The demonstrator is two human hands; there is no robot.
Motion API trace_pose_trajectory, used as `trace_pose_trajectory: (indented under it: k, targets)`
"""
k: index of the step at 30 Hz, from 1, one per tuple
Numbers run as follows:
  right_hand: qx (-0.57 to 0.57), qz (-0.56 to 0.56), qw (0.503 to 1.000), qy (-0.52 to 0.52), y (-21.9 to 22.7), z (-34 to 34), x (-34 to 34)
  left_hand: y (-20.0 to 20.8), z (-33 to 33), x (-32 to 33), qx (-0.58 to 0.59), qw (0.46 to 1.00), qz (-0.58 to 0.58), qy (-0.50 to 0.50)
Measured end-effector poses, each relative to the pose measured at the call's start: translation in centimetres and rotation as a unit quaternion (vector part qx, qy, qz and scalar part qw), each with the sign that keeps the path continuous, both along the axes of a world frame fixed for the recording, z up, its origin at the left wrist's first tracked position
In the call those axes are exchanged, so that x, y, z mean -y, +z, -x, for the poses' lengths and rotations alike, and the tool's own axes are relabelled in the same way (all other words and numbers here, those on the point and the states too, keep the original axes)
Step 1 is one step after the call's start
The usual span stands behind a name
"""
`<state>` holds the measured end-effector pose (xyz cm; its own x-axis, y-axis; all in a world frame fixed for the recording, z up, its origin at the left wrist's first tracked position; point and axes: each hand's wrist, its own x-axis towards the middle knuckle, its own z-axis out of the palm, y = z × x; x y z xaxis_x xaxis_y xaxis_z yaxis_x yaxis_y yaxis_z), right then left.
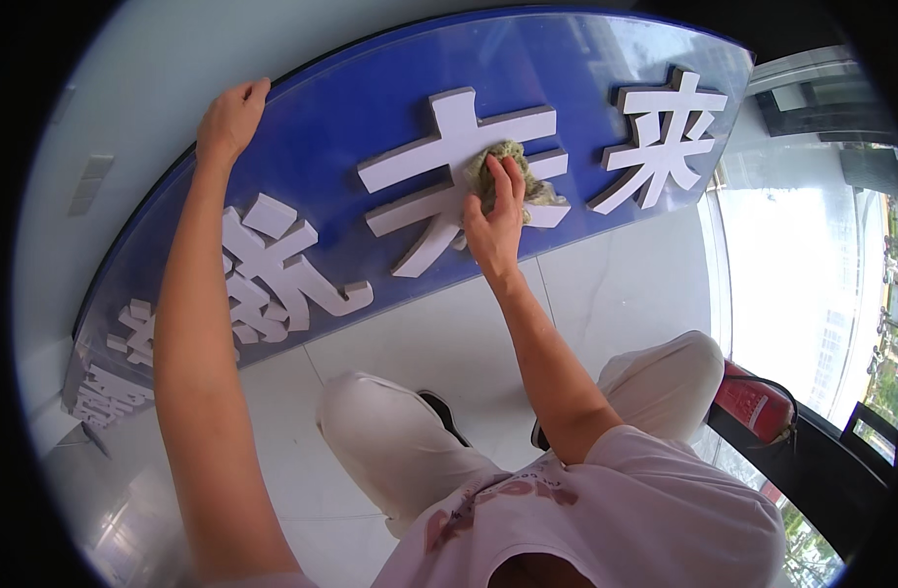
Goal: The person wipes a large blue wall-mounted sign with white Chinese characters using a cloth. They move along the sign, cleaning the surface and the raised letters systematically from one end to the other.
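Observation:
A long blue sign board with raised white characters leans in front of me. My left hand grips its upper edge at the left, fingers curled over the rim. With my right hand I press a crumpled, greenish-grey cloth against the large white character in the middle of the board. My fingertips are bent into the cloth, and part of that character is hidden under it. Another raised white character stands to the right, and more are at the left, partly behind my left forearm.
Pale floor tiles lie below the board, with my bent knees close to it. A red fire extinguisher is at the right by a bright glass front. A grey wall stands behind the board, with a switch plate on it.

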<state>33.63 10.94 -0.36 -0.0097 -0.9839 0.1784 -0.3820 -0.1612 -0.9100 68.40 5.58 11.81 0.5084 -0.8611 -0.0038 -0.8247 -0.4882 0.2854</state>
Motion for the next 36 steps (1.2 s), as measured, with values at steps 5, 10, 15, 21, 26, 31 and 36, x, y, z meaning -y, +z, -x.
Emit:
trace_pose_trajectory:
  k: [5, 10, 15, 21, 26, 31, 36]
  targets:
    - [-0.219, 0.102, 0.956, 0.164, 1.2, 4.0, 4.1, 0.2, 0.0, -0.6, 0.002, 1.0, 0.0, -0.006]
    - [-0.361, 0.135, 0.892, 0.237, 1.4, 5.5, 4.8, 0.6, -0.2, -0.3, -0.01, 0.999, -0.029, -0.012]
    - [-0.463, 0.136, 0.834, 0.266, 1.5, 5.6, 5.9, 0.9, 0.0, -0.3, -0.011, 1.0, -0.02, -0.012]
    - [-0.595, 0.139, 0.706, 0.359, 4.7, 8.0, 10.2, 0.2, -0.6, -0.5, -0.005, 0.999, 0.005, -0.032]
    - [-0.366, 0.021, 0.904, 0.218, 9.1, 12.1, 13.9, 0.4, -0.1, -0.7, 0.001, 0.999, 0.005, -0.034]
    - [0.062, 0.144, 0.987, 0.027, 8.1, 6.1, 16.5, 1.0, 0.9, -0.8, -0.019, 0.999, 0.032, -0.004]
    - [-0.12, 0.279, 0.951, -0.05, 7.7, -6.5, 13.5, 0.7, 0.1, -0.8, -0.074, 0.991, 0.115, -0.01]
